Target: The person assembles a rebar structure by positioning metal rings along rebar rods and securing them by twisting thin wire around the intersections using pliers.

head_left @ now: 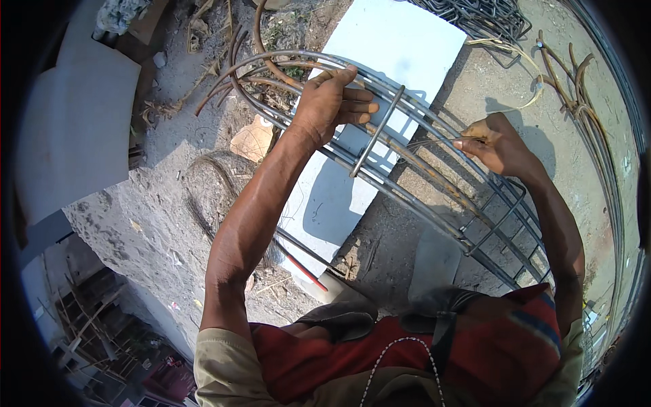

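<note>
Clasping the rebar cage (pixel 407 163), the left hand (pixel 332 102) grips bars; right hand (pixel 498 146) pinches tie wire (pixel 434 142) above a white slab (pixel 393 47).

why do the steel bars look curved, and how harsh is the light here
Head view: fisheye distortion bows the rebar cage toward the rim, with black corners; hard sun casts sharp shadows of the left hand and bars on the white slab; the right hand is sunlit and sharp.

I noted hard, bright sunlight with sharp dark shadows on the white slab (pixel 407 47) and the dirt ground (pixel 156 203). Focus was crisp at centre; fisheye bending and black vignetting marked the rim.
</note>
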Demonstrator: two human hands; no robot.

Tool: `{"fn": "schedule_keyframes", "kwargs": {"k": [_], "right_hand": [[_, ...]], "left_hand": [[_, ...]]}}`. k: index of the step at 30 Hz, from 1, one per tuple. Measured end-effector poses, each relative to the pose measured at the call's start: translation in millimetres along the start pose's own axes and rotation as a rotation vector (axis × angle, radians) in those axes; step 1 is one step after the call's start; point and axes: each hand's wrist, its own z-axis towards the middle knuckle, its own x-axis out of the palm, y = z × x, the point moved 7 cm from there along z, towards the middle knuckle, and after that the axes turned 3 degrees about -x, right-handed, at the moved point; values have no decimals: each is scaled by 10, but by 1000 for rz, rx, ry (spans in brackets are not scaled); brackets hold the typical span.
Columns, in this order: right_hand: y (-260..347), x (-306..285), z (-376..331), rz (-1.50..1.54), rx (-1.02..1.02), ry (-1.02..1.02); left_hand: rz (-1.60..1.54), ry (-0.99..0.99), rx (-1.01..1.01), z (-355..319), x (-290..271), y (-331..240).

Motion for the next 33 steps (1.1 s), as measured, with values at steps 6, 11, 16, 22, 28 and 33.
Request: {"fn": "schedule_keyframes", "kwargs": {"k": [6, 11, 16, 22, 28, 33], "right_hand": [[126, -76, -148, 292, 0, 20], [163, -146, -144, 102, -149, -137], [147, -133, -148, 163, 11, -44], [243, -58, -83, 245, 95, 20], [235, -92, -88, 255, 62, -39], [-17, -183, -180, 157, -25, -131]], "left_hand": [[-244, 176, 161, -151, 300, -76], [-262, 142, 122, -73, 369, -13], [-243, 6, 150, -154, 406, -23], [-259, -6, 189, -160, 282, -26], [-235, -9, 177, -127, 320, -90], [-125, -15, 157, -36, 473, -31]]}}
